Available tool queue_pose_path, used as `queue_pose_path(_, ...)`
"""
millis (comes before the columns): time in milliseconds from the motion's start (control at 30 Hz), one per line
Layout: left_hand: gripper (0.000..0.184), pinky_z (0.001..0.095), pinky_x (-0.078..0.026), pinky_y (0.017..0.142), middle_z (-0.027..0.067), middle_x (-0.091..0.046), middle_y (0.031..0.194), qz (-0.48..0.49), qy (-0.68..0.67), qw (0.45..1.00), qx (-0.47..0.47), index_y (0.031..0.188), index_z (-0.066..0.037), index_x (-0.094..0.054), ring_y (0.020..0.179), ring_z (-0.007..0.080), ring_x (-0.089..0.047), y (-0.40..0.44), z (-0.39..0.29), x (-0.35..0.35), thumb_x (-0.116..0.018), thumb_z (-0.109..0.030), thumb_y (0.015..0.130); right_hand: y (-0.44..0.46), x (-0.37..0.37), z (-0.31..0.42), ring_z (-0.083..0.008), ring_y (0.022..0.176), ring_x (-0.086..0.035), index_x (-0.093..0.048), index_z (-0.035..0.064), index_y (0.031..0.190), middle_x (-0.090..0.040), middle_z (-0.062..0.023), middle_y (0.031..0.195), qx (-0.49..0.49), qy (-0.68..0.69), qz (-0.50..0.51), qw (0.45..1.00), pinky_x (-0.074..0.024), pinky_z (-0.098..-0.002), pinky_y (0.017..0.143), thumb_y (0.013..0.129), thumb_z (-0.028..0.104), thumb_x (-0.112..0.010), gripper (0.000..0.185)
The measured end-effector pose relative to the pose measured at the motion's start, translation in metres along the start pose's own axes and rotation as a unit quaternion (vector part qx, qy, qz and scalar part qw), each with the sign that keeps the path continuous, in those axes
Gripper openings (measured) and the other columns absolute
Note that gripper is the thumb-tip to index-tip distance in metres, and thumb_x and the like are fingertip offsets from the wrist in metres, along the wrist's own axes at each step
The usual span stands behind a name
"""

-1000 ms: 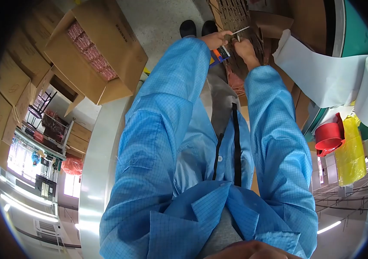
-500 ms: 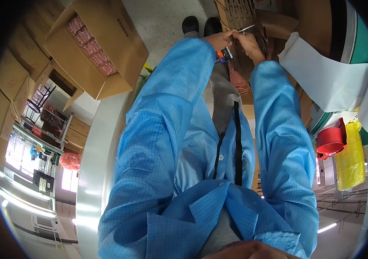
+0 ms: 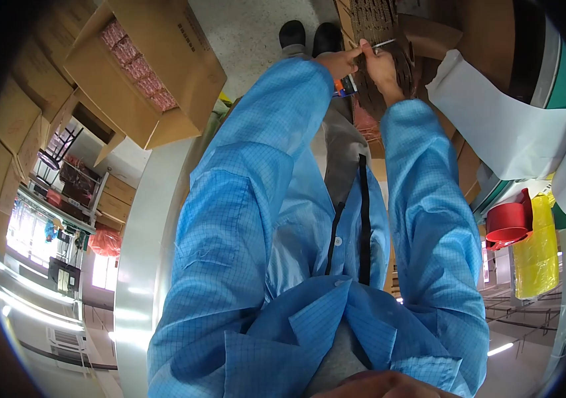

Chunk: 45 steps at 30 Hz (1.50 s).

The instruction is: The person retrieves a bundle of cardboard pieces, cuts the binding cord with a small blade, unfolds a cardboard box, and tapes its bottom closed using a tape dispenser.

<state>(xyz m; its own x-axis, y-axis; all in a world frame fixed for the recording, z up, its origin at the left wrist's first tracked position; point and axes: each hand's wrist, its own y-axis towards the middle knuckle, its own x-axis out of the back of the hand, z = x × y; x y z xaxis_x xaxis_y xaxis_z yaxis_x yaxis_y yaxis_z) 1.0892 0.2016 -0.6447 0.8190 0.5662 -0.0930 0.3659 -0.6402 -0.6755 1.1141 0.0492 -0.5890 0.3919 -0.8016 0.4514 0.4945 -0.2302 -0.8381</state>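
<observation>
- Head view: a thin white stick (image 3: 383, 44) shows just above the brown slotted cardboard stack (image 3: 370, 16), slanting out from where the two hands meet.
- The left hand (image 3: 341, 64) reaches in at the left edge of the stack, its fingers drawn narrow towards the stick; whether they grip it cannot be told.
- The right hand (image 3: 380, 70) is over the stack, fingers curled in and thumb extended beside the left fingertips; what it grips, if anything, is too small to tell.
- A small blue-and-orange object (image 3: 344, 86) shows just below the left hand, near the stack.
- Red netted or stringy material (image 3: 364, 123) lies at the stack's lower end.
- Left of the stack are two black shoes (image 3: 291, 34) on the grey floor (image 3: 246, 40); farther left stands an open brown carton (image 3: 193, 66) with rows of pink-wrapped bundles (image 3: 138, 66) inside.
- Below that side runs a long pale metal surface (image 3: 142, 265).
- Right of the stack, a white flexible sheet (image 3: 505, 123) drapes down; lower still are a red round plastic object (image 3: 507, 225) and a yellow film-wrapped roll (image 3: 536, 255), side by side.
</observation>
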Motion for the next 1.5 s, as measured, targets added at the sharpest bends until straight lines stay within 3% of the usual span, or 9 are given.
queue_pose_path(433,0.052,0.0470,-0.049,0.073,0.0168,-0.063,0.101,-0.068,0.148,0.986,0.034,0.141,-0.033,-0.033,0.085,0.0332,-0.062,-0.024,-0.039,0.013,-0.043,-0.020,0.091,-0.014,-0.021,-0.005,-0.0418,0.083,-0.061,-0.064,-0.0044,0.078,-0.062,-0.0286,0.080,0.020,0.019,-0.127,0.992,-0.0459,-0.0459,0.074,0.083,0.051,-0.057,0.056)
queue_pose_path(633,0.054,0.0414,-0.049,0.073,0.0139,-0.065,0.095,-0.066,0.174,0.982,0.030,0.138,-0.031,-0.038,0.081,0.0314,-0.063,-0.017,-0.039,0.004,-0.045,-0.013,0.088,-0.033,-0.016,-0.005,-0.0253,0.061,-0.060,-0.062,-0.0060,0.074,-0.062,-0.0193,0.066,-0.043,0.057,-0.185,0.980,-0.0453,-0.0384,0.062,0.085,0.045,-0.062,0.052)
queue_pose_path(733,0.053,0.0406,-0.048,0.073,0.0150,-0.065,0.095,-0.093,0.189,0.977,0.018,0.138,-0.029,-0.039,0.081,0.0306,-0.063,-0.015,-0.048,0.013,-0.047,-0.012,0.088,-0.061,-0.009,0.004,-0.0143,0.054,-0.053,-0.059,-0.0037,0.067,-0.060,-0.0086,0.060,0.101,0.098,-0.218,0.966,-0.0415,-0.0334,0.053,0.085,0.036,-0.064,0.043)
queue_pose_path(867,0.057,0.0341,-0.047,0.069,0.0159,-0.062,0.082,-0.035,-0.042,0.979,-0.194,0.139,-0.016,-0.037,0.071,0.0256,-0.059,-0.009,-0.073,0.018,-0.053,-0.007,0.085,-0.123,0.030,0.052,-0.0033,0.056,-0.036,-0.050,0.0067,0.060,-0.044,0.0078,0.058,0.132,0.243,-0.116,0.954,-0.0310,-0.0220,0.048,0.084,0.014,-0.064,0.029)
queue_pose_path(933,0.050,0.0327,-0.049,0.080,0.0192,-0.063,0.101,-0.093,0.118,0.986,-0.066,0.137,-0.023,-0.042,0.092,0.0253,-0.063,0.005,-0.048,0.014,-0.046,-0.014,0.087,-0.139,0.042,0.054,-0.0028,0.056,-0.034,-0.046,0.0083,0.058,-0.042,0.0069,0.057,0.148,0.165,-0.118,0.968,-0.0294,-0.0220,0.048,0.084,0.014,-0.064,0.032)
queue_pose_path(1067,0.061,0.0329,-0.046,0.068,0.0174,-0.061,0.084,-0.003,-0.028,0.999,-0.033,0.143,-0.023,-0.032,0.071,0.0216,-0.057,0.014,-0.014,0.016,-0.050,-0.010,0.085,-0.180,0.077,0.090,-0.0033,0.051,-0.034,-0.044,0.0091,0.057,-0.041,0.0053,0.055,0.041,0.202,-0.003,0.978,-0.0289,-0.0222,0.045,0.083,0.015,-0.065,0.034)
queue_pose_path(1133,0.066,0.0332,-0.044,0.064,0.0150,-0.059,0.078,-0.007,-0.094,0.993,-0.075,0.144,-0.023,-0.029,0.065,0.0201,-0.052,0.008,-0.007,0.010,-0.050,-0.006,0.084,-0.195,0.096,0.112,-0.0040,0.046,-0.035,-0.046,0.0106,0.062,-0.040,0.0046,0.053,-0.043,0.367,0.188,0.910,-0.0264,-0.0208,0.042,0.082,0.018,-0.067,0.030)
queue_pose_path(1300,0.065,0.0325,-0.045,0.070,0.0160,-0.062,0.086,-0.013,-0.069,0.997,-0.021,0.144,-0.021,-0.028,0.074,0.0207,-0.059,-0.010,-0.023,0.019,-0.051,-0.007,0.085,-0.205,0.101,0.123,-0.0071,0.041,-0.041,-0.045,-0.0012,0.073,-0.038,0.0005,0.052,0.027,0.574,0.415,0.706,-0.0327,-0.0198,0.032,0.084,0.017,-0.061,0.027)
queue_pose_path(1500,0.063,0.0357,-0.045,0.086,0.0179,-0.059,0.117,-0.019,-0.052,0.998,0.000,0.144,-0.022,-0.026,0.102,0.0282,-0.060,-0.004,-0.024,0.013,-0.051,-0.014,0.087,-0.214,0.094,0.142,-0.0156,0.040,-0.044,-0.049,-0.0022,0.084,-0.053,-0.0093,0.058,0.090,0.529,0.354,0.766,-0.0421,-0.0273,0.041,0.088,0.028,-0.057,0.032)
